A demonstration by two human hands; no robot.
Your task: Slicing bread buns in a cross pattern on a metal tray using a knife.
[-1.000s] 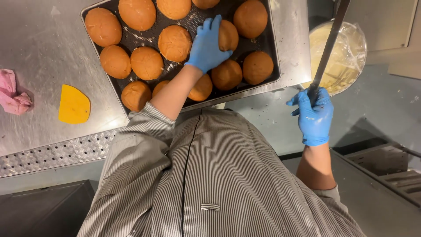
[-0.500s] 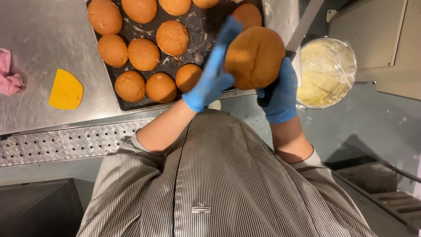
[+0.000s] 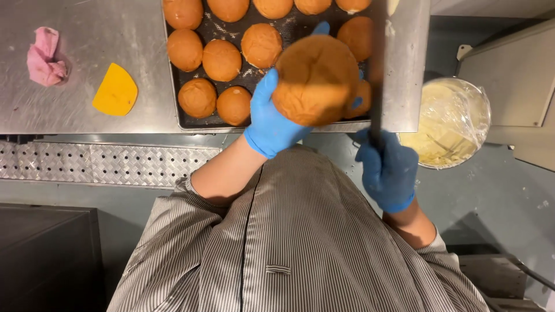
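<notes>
My left hand (image 3: 272, 118), in a blue glove, holds a large round golden bun (image 3: 315, 81) up in front of my chest, above the near edge of a dark baking tray (image 3: 191, 122). Several more buns (image 3: 222, 59) lie in rows on that tray. My right hand (image 3: 387, 167), also in a blue glove, grips the handle of a long knife (image 3: 377, 63) whose blade points away from me just right of the lifted bun.
The tray sits on a steel worktop (image 3: 87, 34) with a yellow dough scraper (image 3: 115, 91) and a crumpled pink cloth (image 3: 45, 56) at left. A tub of pale cream covered in plastic film (image 3: 451, 124) stands at right. A perforated metal step (image 3: 104, 164) runs below the counter.
My left hand picked a bun off the tray and raised it toward me. My right hand brought the knife in from the right to beside the bun.
</notes>
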